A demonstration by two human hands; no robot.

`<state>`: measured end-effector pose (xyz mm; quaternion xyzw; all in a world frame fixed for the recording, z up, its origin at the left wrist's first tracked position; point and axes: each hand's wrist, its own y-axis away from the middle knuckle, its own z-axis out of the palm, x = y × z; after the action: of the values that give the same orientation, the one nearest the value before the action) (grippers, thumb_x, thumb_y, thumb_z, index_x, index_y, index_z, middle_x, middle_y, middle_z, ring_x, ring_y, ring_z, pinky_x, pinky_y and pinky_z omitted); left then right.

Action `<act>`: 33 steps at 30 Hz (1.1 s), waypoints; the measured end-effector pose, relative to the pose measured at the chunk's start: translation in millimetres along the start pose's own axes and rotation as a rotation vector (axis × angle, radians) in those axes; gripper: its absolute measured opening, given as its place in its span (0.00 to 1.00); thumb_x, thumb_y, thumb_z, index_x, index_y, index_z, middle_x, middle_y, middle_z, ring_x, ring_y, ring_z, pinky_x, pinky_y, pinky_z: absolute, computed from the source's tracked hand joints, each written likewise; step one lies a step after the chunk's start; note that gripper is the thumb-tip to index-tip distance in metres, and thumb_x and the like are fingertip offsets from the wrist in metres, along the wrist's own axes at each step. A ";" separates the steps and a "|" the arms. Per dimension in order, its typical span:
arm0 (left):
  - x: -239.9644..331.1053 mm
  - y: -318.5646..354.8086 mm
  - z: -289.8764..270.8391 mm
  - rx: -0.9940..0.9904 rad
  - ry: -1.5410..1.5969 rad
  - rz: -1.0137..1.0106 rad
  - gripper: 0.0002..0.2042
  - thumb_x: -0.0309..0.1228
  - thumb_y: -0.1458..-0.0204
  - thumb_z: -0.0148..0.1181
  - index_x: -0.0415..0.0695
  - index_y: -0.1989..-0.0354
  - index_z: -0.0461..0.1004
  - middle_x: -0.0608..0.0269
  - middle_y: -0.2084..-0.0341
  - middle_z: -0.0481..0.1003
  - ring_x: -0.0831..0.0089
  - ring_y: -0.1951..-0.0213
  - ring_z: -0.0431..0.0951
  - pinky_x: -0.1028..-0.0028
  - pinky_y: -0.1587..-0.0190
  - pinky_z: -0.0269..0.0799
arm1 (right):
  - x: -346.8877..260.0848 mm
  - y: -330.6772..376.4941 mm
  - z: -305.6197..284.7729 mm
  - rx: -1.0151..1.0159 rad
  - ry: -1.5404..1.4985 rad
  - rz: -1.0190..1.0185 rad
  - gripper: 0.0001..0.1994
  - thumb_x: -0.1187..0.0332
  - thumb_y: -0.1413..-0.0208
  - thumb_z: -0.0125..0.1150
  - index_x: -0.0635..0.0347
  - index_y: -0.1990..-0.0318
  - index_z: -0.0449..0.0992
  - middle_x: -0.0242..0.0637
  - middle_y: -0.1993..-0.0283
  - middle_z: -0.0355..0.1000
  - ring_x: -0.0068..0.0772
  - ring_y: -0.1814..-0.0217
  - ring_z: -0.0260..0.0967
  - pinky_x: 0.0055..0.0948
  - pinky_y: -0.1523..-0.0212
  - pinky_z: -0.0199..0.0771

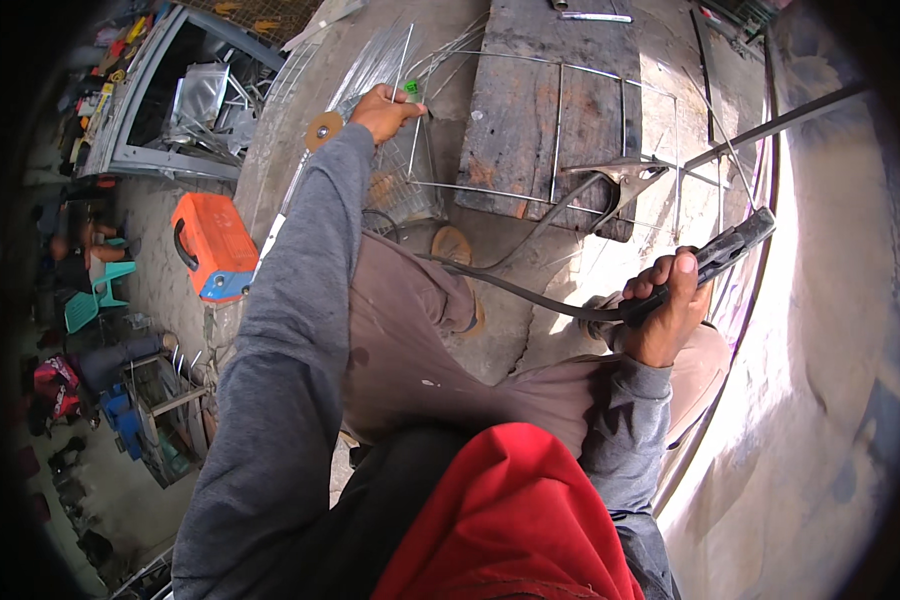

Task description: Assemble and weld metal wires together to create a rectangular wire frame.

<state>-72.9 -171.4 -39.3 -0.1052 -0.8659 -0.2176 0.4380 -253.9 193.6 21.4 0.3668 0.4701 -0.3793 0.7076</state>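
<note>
My left hand (385, 112) is closed on a thin metal rod (403, 62) at the left end of a wire frame. The wire frame (558, 130) lies partly across a scorched wooden board (515, 110), its left end reaching past the board's edge. A small bright green piece (411, 87) shows just beside my left fingertips. In my right hand (667, 305) is a black welding electrode holder (735, 248), tilted up to the right. A thin electrode (735, 160) appears to rise from its tip. A metal clamp (625, 180) sits at the board's right edge, by the frame.
A dark cable (530, 295) runs from the holder past my knees. An orange box-shaped machine (210, 245) stands to my left. A brown disc (322, 130) lies near my left wrist. Metal scraps (205, 105) fill a grey frame. Farther left are a teal chair (100, 297) and another person (80, 245).
</note>
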 end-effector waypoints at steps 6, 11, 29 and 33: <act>-1.7 -6.1 -19.2 0.057 -0.053 -0.104 0.22 0.47 0.48 0.64 0.40 0.57 0.71 0.67 0.66 0.77 0.81 0.71 0.67 0.81 0.73 0.63 | -1.5 1.2 -2.0 -0.009 -0.023 0.033 0.20 0.55 0.44 0.64 0.61 0.60 0.64 0.30 0.76 0.60 0.22 0.80 0.60 0.25 0.79 0.67; 10.0 11.9 -19.5 0.091 0.311 -0.007 0.13 0.39 0.41 0.56 0.39 0.62 0.74 0.62 0.71 0.74 0.79 0.76 0.69 0.79 0.72 0.72 | 0.0 2.6 -1.4 -0.022 -0.008 0.015 0.21 0.54 0.45 0.64 0.61 0.59 0.64 0.30 0.76 0.60 0.22 0.79 0.61 0.24 0.79 0.67; 52.2 11.1 55.6 -0.186 -0.149 0.011 0.12 0.34 0.47 0.65 0.37 0.64 0.77 0.62 0.73 0.80 0.79 0.73 0.81 0.80 0.70 0.80 | 1.2 2.3 4.7 -0.026 -0.017 0.022 0.17 0.59 0.43 0.64 0.61 0.60 0.64 0.31 0.78 0.62 0.22 0.82 0.61 0.25 0.78 0.68; 55.1 10.5 61.8 -0.217 -0.159 0.021 0.12 0.35 0.47 0.66 0.38 0.65 0.77 0.62 0.73 0.80 0.79 0.74 0.80 0.80 0.70 0.80 | -2.0 2.0 0.7 -0.027 0.018 0.010 0.19 0.57 0.44 0.64 0.62 0.59 0.65 0.31 0.78 0.62 0.22 0.81 0.61 0.25 0.78 0.69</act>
<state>-145.7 -133.6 -24.3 -0.1781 -0.8681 -0.2965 0.3561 -252.3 194.2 23.8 0.3630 0.4794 -0.3661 0.7102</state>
